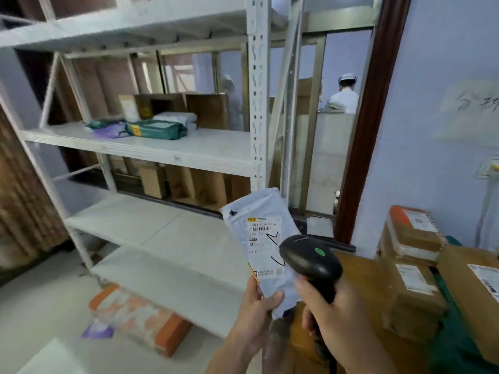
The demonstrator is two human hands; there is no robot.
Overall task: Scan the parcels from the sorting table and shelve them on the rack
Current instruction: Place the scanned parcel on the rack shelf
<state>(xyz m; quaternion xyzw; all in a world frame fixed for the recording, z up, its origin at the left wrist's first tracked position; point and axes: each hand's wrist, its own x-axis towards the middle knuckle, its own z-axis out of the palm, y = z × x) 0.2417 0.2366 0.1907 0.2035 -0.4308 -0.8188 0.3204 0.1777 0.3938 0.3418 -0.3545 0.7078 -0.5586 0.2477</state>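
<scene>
Parcel [266, 238], a pale plastic mailer with a printed label [266, 245] facing the camera, was held upright in front of the white rack [259, 103], near its front right post. The left hand [255, 313] pinched the mailer's lower end, thumb on the front and fingers curled behind. The right hand [333, 317] gripped the handle of a black scanner [310, 256], fingers wrapped round it; the scanner's head, bearing a green dot, overlapped the label's right edge, and whether the two touched could not be told. On the rack's middle shelf [205, 147] lay a green mailer [156, 130], a purple one [109, 130] and white packets [175, 118], with brown boxes [189, 106] standing behind them. The lower shelves [151, 222] appeared as bare white boards. At lower right, cardboard cartons [413, 263] with labels were stacked on the counter [356, 268]. An orange-and-white package [140, 317] rested on the floor [40, 306] beneath the rack. Through the opening behind the rack, a person in white [344, 95] stood facing away.
</scene>
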